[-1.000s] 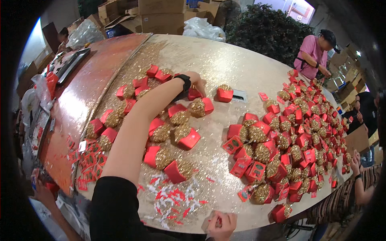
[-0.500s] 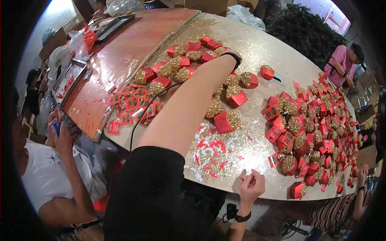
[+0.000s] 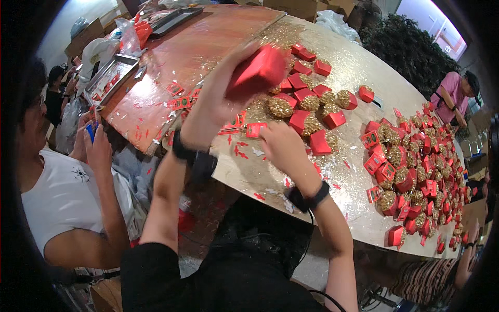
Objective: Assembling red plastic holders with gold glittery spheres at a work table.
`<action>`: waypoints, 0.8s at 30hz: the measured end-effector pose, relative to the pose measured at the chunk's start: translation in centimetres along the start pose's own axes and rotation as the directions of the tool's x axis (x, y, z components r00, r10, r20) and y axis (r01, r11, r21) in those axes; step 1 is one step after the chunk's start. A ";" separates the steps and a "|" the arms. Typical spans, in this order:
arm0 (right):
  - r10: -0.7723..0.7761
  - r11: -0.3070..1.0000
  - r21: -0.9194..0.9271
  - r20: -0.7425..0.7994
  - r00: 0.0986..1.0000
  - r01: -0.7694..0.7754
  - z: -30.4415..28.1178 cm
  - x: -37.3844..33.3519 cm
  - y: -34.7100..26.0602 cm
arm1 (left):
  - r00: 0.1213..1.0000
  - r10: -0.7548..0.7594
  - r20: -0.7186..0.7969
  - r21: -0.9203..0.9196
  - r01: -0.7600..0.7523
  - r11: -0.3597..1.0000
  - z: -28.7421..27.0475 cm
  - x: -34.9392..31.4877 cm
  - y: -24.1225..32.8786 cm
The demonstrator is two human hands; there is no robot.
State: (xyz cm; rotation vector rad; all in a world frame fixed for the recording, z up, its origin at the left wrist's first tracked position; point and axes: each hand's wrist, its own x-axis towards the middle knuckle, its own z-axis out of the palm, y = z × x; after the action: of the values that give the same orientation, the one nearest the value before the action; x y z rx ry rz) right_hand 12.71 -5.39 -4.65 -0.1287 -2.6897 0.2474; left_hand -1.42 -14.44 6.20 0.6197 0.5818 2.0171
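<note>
Held up in my left hand (image 3: 221, 101) is a red, box-shaped pot ornament (image 3: 260, 73) with gold glitter at its far end; both are blurred by motion. My right hand (image 3: 286, 148) is low over the table, fingers closed at the edge of a small red label card (image 3: 255, 130), which looks pinched between them. More red label cards lie under and beside my left forearm, partly hidden by it. Past my right hand sits a group of red pots with gold glittery tops, among them a gold-topped one (image 3: 280, 108) and a red one (image 3: 320, 143).
A large pile of gold-topped red pots (image 3: 400, 171) covers the table's right side. Red and white paper scraps (image 3: 258, 152) and gold glitter are scattered near the front edge. A metal tray (image 3: 112, 80) stands at left. One person (image 3: 73, 203) works at left, another (image 3: 452, 93) at far right.
My left hand has come back from the far group of pots, lifting a red pot. My right hand has moved left and forward from the table edge to the label cards. The view has shifted.
</note>
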 end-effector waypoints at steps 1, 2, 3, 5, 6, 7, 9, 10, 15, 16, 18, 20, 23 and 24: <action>-0.009 1.000 0.002 0.002 1.000 0.009 0.9 1.1 0.5 | 1.000 -0.007 -0.024 -0.122 0.004 0.992 -2.0 -2.7 -0.1; 0.062 0.996 -0.065 0.051 0.997 -0.058 1.5 1.6 1.1 | 0.999 -0.022 -0.049 -0.273 0.008 0.962 -2.7 -5.2 -0.9; 0.119 0.987 -0.121 0.087 0.989 -0.108 2.3 2.4 1.1 | 0.996 -0.029 -0.080 -0.403 -0.006 0.915 -3.2 -7.8 -1.0; 0.143 0.987 -0.090 0.120 0.982 -0.133 3.3 2.5 1.7 | 1.000 -0.001 -0.024 -0.483 -0.011 0.875 -5.0 -11.2 -1.8; 0.166 0.986 -0.055 0.154 0.974 -0.160 3.3 2.3 2.1 | 1.000 -0.002 -0.021 -0.485 -0.008 0.875 -5.6 -12.3 -2.4; 0.167 0.986 -0.053 0.158 0.973 -0.160 4.1 2.2 2.7 | 0.998 0.055 -0.017 -0.428 -0.057 0.902 -6.5 -13.4 -3.1; 0.041 0.987 0.152 0.082 0.996 -0.053 5.3 2.0 4.2 | 0.994 0.062 -0.088 -0.336 -0.089 0.938 -7.9 -15.1 -4.8; 0.043 0.987 0.153 0.085 0.995 -0.056 4.9 2.1 4.1 | 0.993 0.046 -0.106 -0.292 -0.075 0.954 -8.5 -15.5 -5.6; 0.217 0.818 0.482 0.245 0.945 -0.313 3.2 0.6 4.8 | 0.975 -0.038 -0.217 -0.080 0.021 0.997 -8.8 -15.3 -8.5; 0.306 0.706 0.578 0.273 0.912 -0.410 3.3 0.3 5.1 | 0.980 -0.067 -0.190 -0.135 0.041 0.990 -9.1 -15.1 -8.9; 0.297 0.756 0.540 0.221 0.929 -0.370 3.5 -0.5 5.7 | 0.981 -0.096 -0.168 -0.093 0.082 0.992 -9.4 -14.8 -9.7; 0.214 0.869 0.429 0.125 0.969 -0.247 3.6 -0.8 6.1 | 0.983 -0.132 -0.127 -0.052 0.126 0.991 -9.3 -14.3 -10.3; 0.230 0.866 0.410 0.180 0.956 -0.286 4.1 -0.7 5.9 | 0.981 -0.165 -0.103 -0.087 0.156 0.984 -8.5 -13.8 -10.7; 0.165 0.909 0.375 0.082 0.983 -0.184 3.8 -0.7 5.7 | 0.981 -0.164 -0.107 -0.060 0.158 0.986 -8.0 -13.6 -10.5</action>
State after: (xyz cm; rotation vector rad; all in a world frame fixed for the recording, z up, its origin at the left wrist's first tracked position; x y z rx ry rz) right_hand 11.99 -0.51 -9.40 -0.2472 -2.6202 0.8327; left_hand 6.40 -22.63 -9.05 0.4173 0.6238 1.9160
